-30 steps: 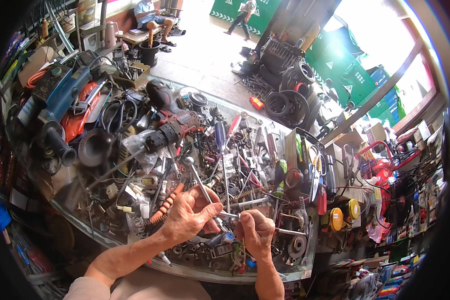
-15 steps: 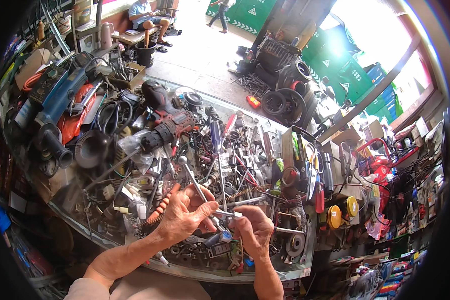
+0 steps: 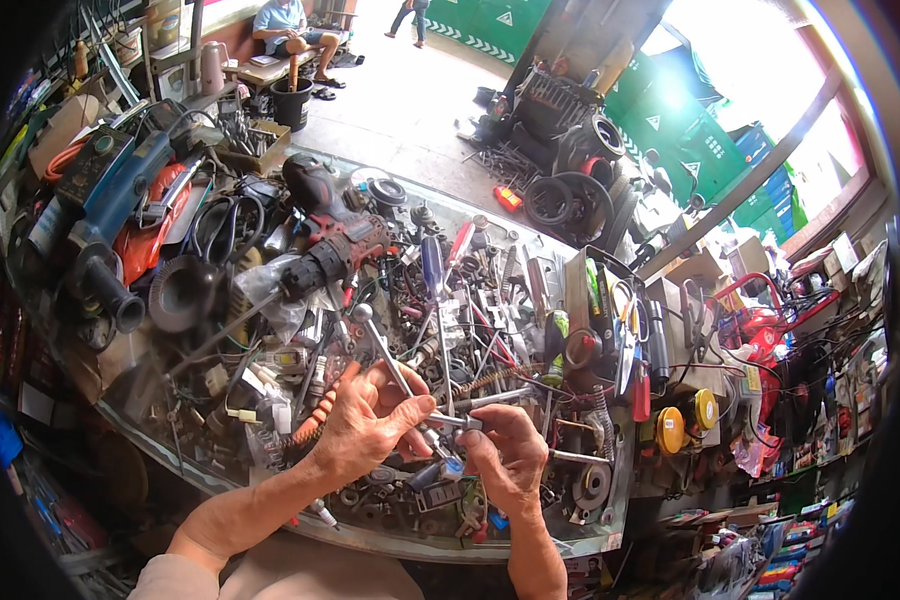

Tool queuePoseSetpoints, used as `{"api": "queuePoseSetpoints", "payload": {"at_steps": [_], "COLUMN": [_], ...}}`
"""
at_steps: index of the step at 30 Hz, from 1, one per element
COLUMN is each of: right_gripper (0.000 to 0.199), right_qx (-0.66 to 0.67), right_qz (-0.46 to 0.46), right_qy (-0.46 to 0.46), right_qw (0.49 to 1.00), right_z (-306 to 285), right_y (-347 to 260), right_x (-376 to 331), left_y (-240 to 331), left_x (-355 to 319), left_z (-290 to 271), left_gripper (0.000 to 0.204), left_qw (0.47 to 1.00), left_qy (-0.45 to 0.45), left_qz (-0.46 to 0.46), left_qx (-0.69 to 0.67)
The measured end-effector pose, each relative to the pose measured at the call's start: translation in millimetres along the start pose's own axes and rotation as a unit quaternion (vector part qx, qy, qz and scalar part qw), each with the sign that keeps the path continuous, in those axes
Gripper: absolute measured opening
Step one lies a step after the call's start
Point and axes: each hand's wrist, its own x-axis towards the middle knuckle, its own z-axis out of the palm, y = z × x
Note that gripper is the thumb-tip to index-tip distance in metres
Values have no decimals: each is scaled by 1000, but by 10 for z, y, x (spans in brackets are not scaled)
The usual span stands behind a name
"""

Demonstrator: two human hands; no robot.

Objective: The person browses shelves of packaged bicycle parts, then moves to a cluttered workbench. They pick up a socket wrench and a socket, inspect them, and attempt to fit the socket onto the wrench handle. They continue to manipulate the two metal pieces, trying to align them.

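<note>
A long metal socket wrench is held over the cluttered glass-topped bench. It could be dropped into the heaped tools if either grip slackens. Its shaft is pinched by the left hand; its near end is pinched by the right hand, both wrists raised.

Two hands: left hand, right hand. One socket wrench held. One red drill at 11 o'clock. Two yellow discs at 3 o'clock.
</note>
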Motion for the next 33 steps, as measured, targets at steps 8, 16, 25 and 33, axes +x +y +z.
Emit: {"api": "queuePoseSetpoints", "payload": {"at_steps": [8,16,25,33], "right_gripper": [28,26,30,20], "right_qx": [54,-14,-31,-49], "right_qz": [4,24,23,-18], "right_qy": [24,-2,-41,-27], "right_qw": [998,1000,998,998], "right_z": [35,-72,-99,-77], "right_y": [-62,18,26,-11], "right_x": [37,21,12,13], "left_y": [-2,3,27,23], "left_x": [1,-15,-27,-21], "left_z": [11,37,38,35], "left_gripper": [19,17,16,15], "left_qw": [1000,1000,1000,1000], "left_qy": [-1,-24,-20,-17], "left_qz": [3,12,3,4], "left_qx": [-1,-1,10,4]}}
